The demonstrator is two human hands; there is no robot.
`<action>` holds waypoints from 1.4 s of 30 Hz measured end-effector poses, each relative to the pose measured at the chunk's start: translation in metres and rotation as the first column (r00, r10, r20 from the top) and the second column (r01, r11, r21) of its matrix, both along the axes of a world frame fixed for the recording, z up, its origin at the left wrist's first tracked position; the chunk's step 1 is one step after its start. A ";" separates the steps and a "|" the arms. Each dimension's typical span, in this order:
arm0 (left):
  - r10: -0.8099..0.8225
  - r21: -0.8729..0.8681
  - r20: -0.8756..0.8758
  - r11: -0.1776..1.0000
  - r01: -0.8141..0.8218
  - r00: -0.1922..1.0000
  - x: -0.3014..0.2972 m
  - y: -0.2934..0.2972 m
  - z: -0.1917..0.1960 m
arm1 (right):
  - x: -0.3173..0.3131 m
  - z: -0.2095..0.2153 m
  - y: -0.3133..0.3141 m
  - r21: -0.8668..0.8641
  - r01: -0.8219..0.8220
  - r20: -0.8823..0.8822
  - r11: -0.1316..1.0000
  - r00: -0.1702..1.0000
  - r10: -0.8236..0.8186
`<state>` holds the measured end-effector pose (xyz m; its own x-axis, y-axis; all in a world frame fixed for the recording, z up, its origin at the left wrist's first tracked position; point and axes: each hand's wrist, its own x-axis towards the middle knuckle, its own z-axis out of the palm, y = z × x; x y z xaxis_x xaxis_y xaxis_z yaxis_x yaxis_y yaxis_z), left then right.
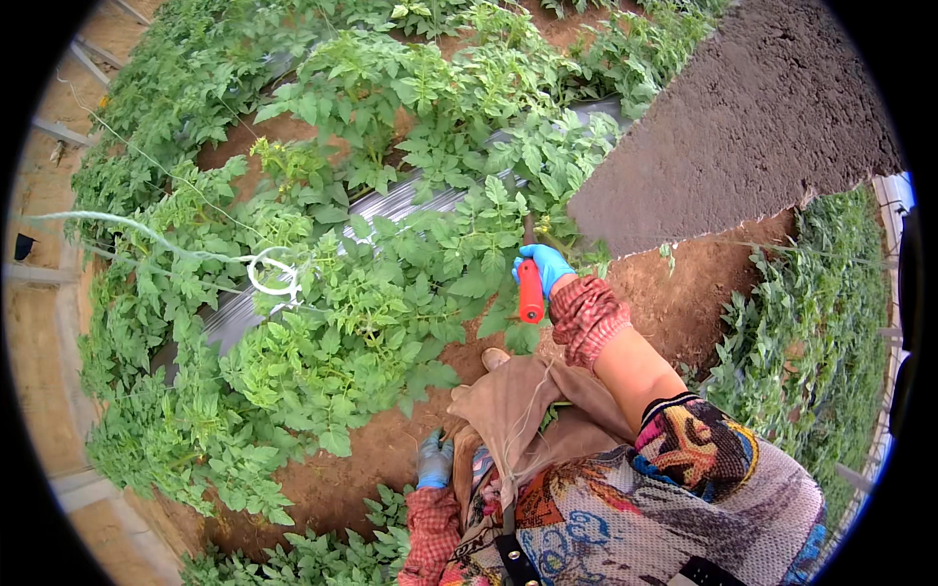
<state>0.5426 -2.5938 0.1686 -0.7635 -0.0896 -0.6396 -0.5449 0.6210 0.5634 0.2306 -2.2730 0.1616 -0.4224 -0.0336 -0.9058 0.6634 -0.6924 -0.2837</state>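
Note:
My right hand, in a blue glove, is closed around a red-handled tool. Its narrow dark metal part points away from me into the leaves of a tomato plant; its tip cannot be made out. Low beside my body hangs my left hand, also blue-gloved, close to a brown cloth apron. The left fingers are too small and partly hidden to show whether they hold anything. Both wrists have red checked sleeve covers.
Leafy rows stand ahead and along the right, with brown soil between them. Silvery plastic film lies under the plants. A white ring on pale twine hangs at left. A grainy grey-brown shape hides the upper right.

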 end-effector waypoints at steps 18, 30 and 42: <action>0.098 -0.064 -0.070 0.993 -0.102 0.993 0.017 0.042 0.028 | 0.061 0.058 0.020 0.032 -0.270 -0.242 0.962 0.932 0.270; 0.208 0.032 0.046 0.977 -0.210 0.977 0.097 -0.033 0.041 | 0.254 0.255 -0.030 0.041 -0.831 -0.186 0.554 0.539 0.822; 0.339 -0.033 -0.015 0.940 -0.339 0.941 0.207 -0.147 0.024 | 0.241 0.141 -0.234 0.027 -0.796 -0.282 0.605 0.575 0.768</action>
<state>0.7492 -2.7407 0.1929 -0.6894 -0.3661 -0.6251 -0.7219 0.4193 0.5506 0.4719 -2.5071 0.3029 -0.3894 -0.5341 -0.7504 0.8779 0.0312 -0.4777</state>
